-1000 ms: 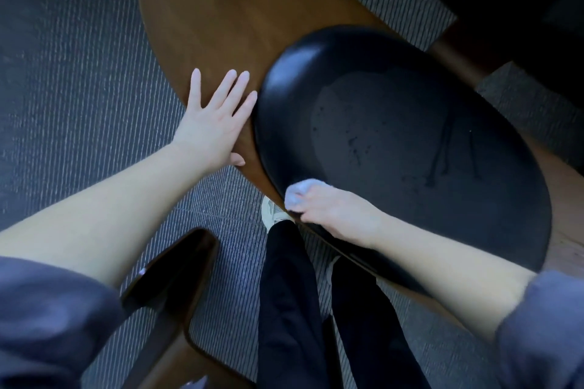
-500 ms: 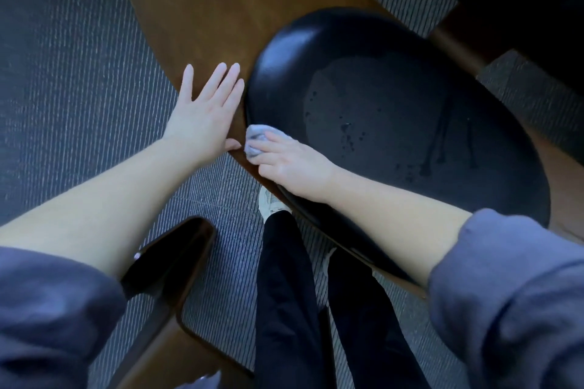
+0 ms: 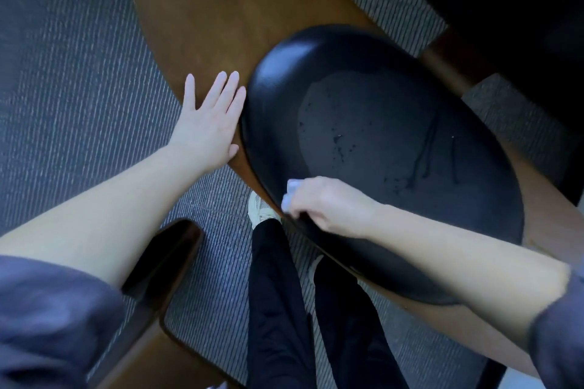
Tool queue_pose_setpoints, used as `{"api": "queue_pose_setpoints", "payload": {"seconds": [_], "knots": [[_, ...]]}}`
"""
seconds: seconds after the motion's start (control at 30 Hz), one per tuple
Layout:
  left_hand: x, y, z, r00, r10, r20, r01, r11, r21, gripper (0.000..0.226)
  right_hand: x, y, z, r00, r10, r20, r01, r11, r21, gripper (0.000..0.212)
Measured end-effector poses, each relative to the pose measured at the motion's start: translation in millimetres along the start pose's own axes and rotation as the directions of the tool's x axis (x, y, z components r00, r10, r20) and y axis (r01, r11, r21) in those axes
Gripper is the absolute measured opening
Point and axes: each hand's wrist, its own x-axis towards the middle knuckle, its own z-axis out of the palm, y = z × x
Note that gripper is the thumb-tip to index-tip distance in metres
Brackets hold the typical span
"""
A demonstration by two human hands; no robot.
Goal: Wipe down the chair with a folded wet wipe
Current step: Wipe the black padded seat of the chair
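Back along the near rim of the black seat cushion (image 3: 395,136) has come the right grip (image 3: 328,205). Half a second ago it was at the cushion's left edge, just beside the other thumb; now it sits lower on that rim, above a pale shoe (image 3: 259,211). The left grip has not shifted.

Left of the cushion lies grey carpet (image 3: 63,73) with fine pale ribs. A soft blue-grey sleeve (image 3: 47,319) is pushed up the left forearm, and beside it stands the corner of a second chair (image 3: 161,265) with a glossy dark pad on curved brown wood. The left grip (image 3: 207,123) lies released, fingers straight and palm flat on the chair's smooth wooden shell (image 3: 215,9), its fingertips touching the cushion's left edge.

The cushion is an oval, smooth and leather-like, glossy at its upper left. Its middle shows a duller patch with dark droplets and thin runs. At its near rim the folded wet wipe (image 3: 290,191) shows as a small pale wad — the right grip is curled round it, knuckles up, pressing it onto the rim. Below the cushion hang black trousers (image 3: 278,309), and right of them a second blue-grey sleeve (image 3: 559,335).
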Motion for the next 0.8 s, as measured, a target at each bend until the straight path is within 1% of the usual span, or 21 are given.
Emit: {"api": "queue_pose_setpoints", "payload": {"seconds": [0.03, 0.07, 0.1, 0.13, 0.17, 0.2, 0.27, 0.33, 0.4, 0.5, 0.57, 0.6, 0.63, 0.73, 0.8], "knots": [[2, 2, -3, 0.999, 0.008, -0.033, -0.010, 0.999, -0.053, 0.093, -3, 7, -9, 0.976, -0.007, -0.218, 0.011, 1.000, 0.017, 0.030], [6, 5, -7, 0.998, 0.019, -0.058, -0.025, 0.996, -0.091, 0.091, -5, 12, -21, 0.894, 0.038, -0.446, 0.018, 0.992, 0.122, 0.038], [12, 7, -13, 0.998, 0.033, -0.057, -0.038, 0.994, -0.107, 0.090, -5, 23, -33, 0.785, 0.141, -0.603, 0.014, 0.969, 0.245, 0.046], [19, 10, -16, 0.998, 0.049, -0.043, -0.054, 0.993, -0.106, 0.092, -4, 32, -50, 0.686, 0.232, -0.689, -0.013, 0.952, 0.307, 0.052], [27, 12, -22, 0.998, 0.063, -0.020, -0.065, 0.992, -0.105, 0.096, -3, 41, -66, 0.608, 0.322, -0.726, -0.058, 0.929, 0.364, 0.058], [36, 16, -29, 0.996, 0.084, 0.007, -0.083, 0.991, -0.107, 0.100, -1, 50, -79, 0.553, 0.417, -0.721, -0.110, 0.895, 0.433, 0.063], [55, 21, -44, 0.987, 0.137, 0.080, -0.129, 0.987, -0.097, 0.109, 1, 67, -92, 0.468, 0.572, -0.674, -0.168, 0.806, 0.568, 0.068], [75, 25, -54, 0.968, 0.187, 0.166, -0.183, 0.982, -0.042, 0.118, 2, 89, -102, 0.372, 0.652, -0.660, -0.180, 0.749, 0.638, 0.068], [94, 28, -66, 0.945, 0.219, 0.243, -0.238, 0.970, 0.050, 0.128, 3, 113, -111, 0.296, 0.687, -0.664, -0.188, 0.723, 0.664, 0.066], [124, 27, -82, 0.924, 0.245, 0.294, -0.301, 0.940, 0.163, 0.137, 2, 144, -128, 0.215, 0.682, -0.700, -0.222, 0.732, 0.645, 0.062], [145, 27, -91, 0.907, 0.258, 0.333, -0.335, 0.921, 0.200, 0.143, 1, 165, -138, 0.183, 0.694, -0.697, -0.267, 0.717, 0.644, 0.064], [153, 28, -94, 0.895, 0.264, 0.360, -0.355, 0.911, 0.212, 0.146, 2, 175, -140, 0.184, 0.711, -0.679, -0.318, 0.696, 0.643, 0.067], [161, 31, -97, 0.879, 0.270, 0.393, -0.375, 0.901, 0.219, 0.150, 3, 183, -139, 0.202, 0.729, -0.654, -0.381, 0.673, 0.634, 0.069], [175, 38, -97, 0.843, 0.252, 0.474, -0.399, 0.886, 0.238, 0.158, 9, 195, -127, 0.294, 0.775, -0.560, -0.570, 0.612, 0.548, 0.074], [179, 42, -96, 0.836, 0.225, 0.500, -0.392, 0.883, 0.259, 0.161, 13, 194, -123, 0.293, 0.777, -0.557, -0.611, 0.601, 0.515, 0.076]]}}
